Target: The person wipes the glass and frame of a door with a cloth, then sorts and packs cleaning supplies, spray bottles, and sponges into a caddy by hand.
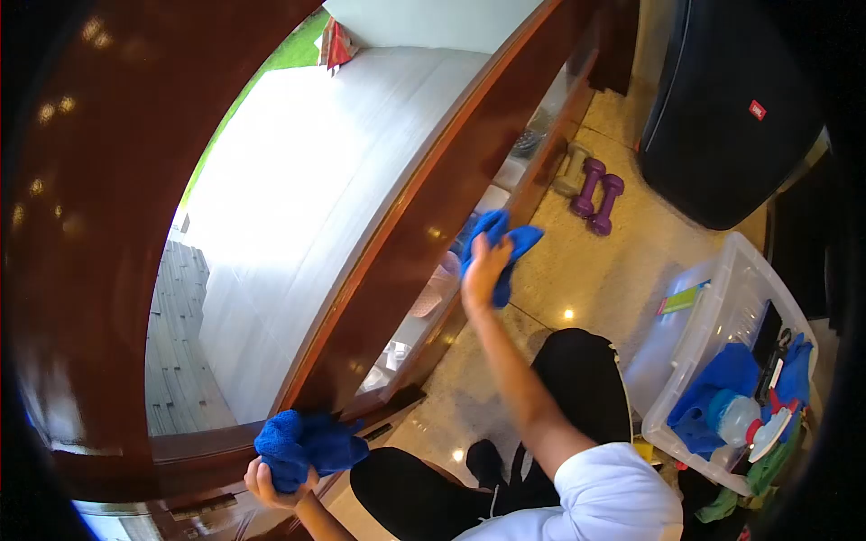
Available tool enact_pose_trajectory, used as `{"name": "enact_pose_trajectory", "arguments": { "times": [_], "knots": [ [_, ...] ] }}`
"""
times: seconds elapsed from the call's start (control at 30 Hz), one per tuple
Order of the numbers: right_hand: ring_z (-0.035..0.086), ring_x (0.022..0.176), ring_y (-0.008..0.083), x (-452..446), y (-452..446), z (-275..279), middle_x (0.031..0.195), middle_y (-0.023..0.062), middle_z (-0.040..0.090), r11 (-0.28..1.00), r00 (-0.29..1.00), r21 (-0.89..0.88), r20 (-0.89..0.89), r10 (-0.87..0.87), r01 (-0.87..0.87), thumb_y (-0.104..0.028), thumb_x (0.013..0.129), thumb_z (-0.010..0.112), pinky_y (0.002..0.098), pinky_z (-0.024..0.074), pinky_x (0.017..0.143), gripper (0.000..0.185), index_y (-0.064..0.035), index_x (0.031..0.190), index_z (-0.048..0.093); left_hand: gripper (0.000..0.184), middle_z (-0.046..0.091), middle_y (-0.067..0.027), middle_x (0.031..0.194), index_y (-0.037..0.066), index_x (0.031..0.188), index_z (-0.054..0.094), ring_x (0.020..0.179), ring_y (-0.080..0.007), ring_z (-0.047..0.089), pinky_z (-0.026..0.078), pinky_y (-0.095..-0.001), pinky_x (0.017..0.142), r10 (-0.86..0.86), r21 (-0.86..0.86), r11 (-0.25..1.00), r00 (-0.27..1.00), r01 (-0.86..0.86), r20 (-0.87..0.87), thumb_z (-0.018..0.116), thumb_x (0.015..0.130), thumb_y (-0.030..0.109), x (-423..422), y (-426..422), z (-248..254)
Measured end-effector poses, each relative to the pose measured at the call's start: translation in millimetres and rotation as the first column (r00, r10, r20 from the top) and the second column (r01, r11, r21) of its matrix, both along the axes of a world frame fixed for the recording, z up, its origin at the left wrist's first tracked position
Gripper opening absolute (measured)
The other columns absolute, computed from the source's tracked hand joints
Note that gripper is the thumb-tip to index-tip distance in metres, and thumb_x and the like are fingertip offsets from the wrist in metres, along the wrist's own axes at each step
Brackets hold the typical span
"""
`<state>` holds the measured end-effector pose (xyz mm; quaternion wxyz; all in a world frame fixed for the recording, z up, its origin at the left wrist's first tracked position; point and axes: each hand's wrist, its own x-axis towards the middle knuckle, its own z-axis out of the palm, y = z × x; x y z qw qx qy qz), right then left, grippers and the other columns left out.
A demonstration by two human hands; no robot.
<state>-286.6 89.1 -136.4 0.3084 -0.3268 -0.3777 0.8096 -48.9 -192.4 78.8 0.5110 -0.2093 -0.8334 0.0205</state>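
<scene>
Head view: you're down low by a big glossy brown wood frame (388, 298), its finish shiny w/ light spots, set round a bright pane or opening (can't tell which); thru it you get pale grey paving (289, 207), a strip of green & a small red item (336, 47) nr the top. Your L hand (278, 484) has fingers curled & clamped on a bunched blue cloth (298, 448), up at the frame's bottom corner; can't tell if cloth touches wood. Your R hand (487, 273), arm stretched out ahead, has thumb & fingers closed on a second blue cloth (520, 241), right at the long low glazed strip under the frame's lower rail; contact unclear. Misc. items show behind that strip, too small to ID. Floor (559, 270) = polished beige tile w/ dark joint line & lamp glints; two purple dumbbells (588, 187) plus a yellowish one (570, 171) lie on it alongside the strip's base edge. Blk speaker (735, 108) w/ red badge stands at the floor's far R side. Clear plastic bin (663, 343) sits just past your R knee (577, 365), holding blue fabric (708, 406), a clear bottle (738, 418) & other bits, w/ green fabric (774, 464) by its near edge.
</scene>
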Motion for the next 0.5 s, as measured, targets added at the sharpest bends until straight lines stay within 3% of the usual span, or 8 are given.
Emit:
{"name": "enact_pose_trajectory", "arguments": {
  "times": [0.03, 0.1, 0.13, 0.27, 0.37, 0.43, 0.47, 0.5],
  "knots": [
    [0.035, 0.114, 0.0253, 22, -23, -5, 0.127, 0.0202, 0.032, 0.922, 0.970, 0.350, 0.227, 0.088, -0.166, -0.020, 0.085, 0.052, 0.0332, 0.0273, 0.099, 0.059, 0.0080, 0.128, 0.022, 0.058, 0.054, -0.0185, 0.091, 0.001, 0.107, 0.049, 0.076, -0.0306, 0.054, 0.046, -0.0381, 0.067, -0.002, 0.005, 1.000, 1.000, 0.002, 0.003, 0.070, 0.063, 0.031, 1, 2, 0],
    [0.032, 0.119, 0.0304, 70, -67, 18, 0.129, 0.0230, 0.030, 0.911, 0.977, 0.357, 0.033, 0.211, -0.209, -0.014, 0.083, 0.053, 0.0348, 0.0220, 0.102, 0.048, 0.0078, 0.122, 0.034, 0.057, 0.054, -0.0181, 0.090, 0.000, 0.107, 0.049, 0.076, -0.0315, 0.055, 0.047, -0.0395, 0.067, 0.026, -0.035, 0.999, 1.000, -0.027, -0.001, 0.069, 0.064, 0.033, -1, 4, 3],
    [0.029, 0.123, 0.0356, 95, -74, 23, 0.130, 0.0245, 0.028, 0.667, 0.961, 0.705, 0.077, 0.264, -0.239, -0.008, 0.081, 0.055, 0.0369, 0.0202, 0.103, 0.037, 0.0071, 0.114, 0.045, 0.057, 0.054, -0.0181, 0.090, 0.000, 0.107, 0.049, 0.076, -0.0315, 0.055, 0.047, -0.0395, 0.067, 0.018, -0.037, 0.999, 1.000, -0.018, -0.010, 0.069, 0.064, 0.033, -3, 4, 6],
    [0.031, 0.120, 0.0418, 108, -62, 29, 0.133, 0.0276, 0.026, 0.707, 0.916, 0.670, -0.102, 0.389, -0.226, 0.000, 0.076, 0.056, 0.0423, 0.0230, 0.102, 0.028, 0.0043, 0.103, 0.055, 0.053, 0.056, -0.0170, 0.083, 0.004, 0.105, 0.050, 0.067, -0.0304, 0.057, 0.046, -0.0362, 0.057, 0.069, -0.126, 0.989, 0.997, -0.073, -0.035, 0.065, 0.069, 0.040, -8, 10, 11],
    [0.037, 0.119, 0.0356, 84, -28, 20, 0.130, 0.0214, 0.032, 0.621, 0.936, 0.763, -0.062, 0.348, -0.180, 0.003, 0.073, 0.057, 0.0373, 0.0286, 0.100, 0.029, 0.0031, 0.102, 0.056, 0.052, 0.056, -0.0173, 0.082, 0.002, 0.103, 0.050, 0.067, -0.0325, 0.057, 0.048, -0.0376, 0.057, 0.126, -0.160, 0.978, 0.991, -0.133, -0.053, 0.063, 0.072, 0.042, -9, 29, 20],
    [0.047, 0.107, 0.0311, 60, 9, 32, 0.122, 0.0179, 0.039, 0.708, 0.950, 0.675, -0.034, 0.311, -0.208, 0.004, 0.071, 0.058, 0.0366, 0.0356, 0.094, 0.026, 0.0005, 0.097, 0.060, 0.053, 0.057, -0.0173, 0.082, 0.001, 0.101, 0.050, 0.067, -0.0336, 0.057, 0.049, -0.0380, 0.057, 0.171, -0.165, 0.970, 0.984, -0.177, -0.048, 0.063, 0.072, 0.042, -12, 34, 22],
    [0.051, 0.092, 0.0279, 50, 30, 42, 0.112, 0.0152, 0.044, 0.749, 0.941, 0.615, -0.033, 0.337, -0.247, 0.003, 0.070, 0.060, 0.0352, 0.0408, 0.084, 0.024, 0.0005, 0.094, 0.061, 0.050, 0.056, -0.0173, 0.083, 0.000, 0.102, 0.050, 0.069, -0.0346, 0.057, 0.049, -0.0391, 0.060, 0.181, -0.166, 0.969, 0.983, -0.185, -0.044, 0.064, 0.073, 0.039, -12, 36, 23],
    [0.050, 0.092, 0.0288, 32, 49, 44, 0.109, 0.0156, 0.045, 0.735, 0.949, 0.641, -0.033, 0.315, -0.221, 0.000, 0.071, 0.061, 0.0349, 0.0409, 0.082, 0.025, 0.0004, 0.096, 0.061, 0.050, 0.056, -0.0173, 0.083, 0.000, 0.102, 0.050, 0.069, -0.0346, 0.057, 0.049, -0.0391, 0.060, 0.169, -0.166, 0.970, 0.984, -0.176, -0.051, 0.064, 0.073, 0.039, -16, 41, 27]
  ]
}}
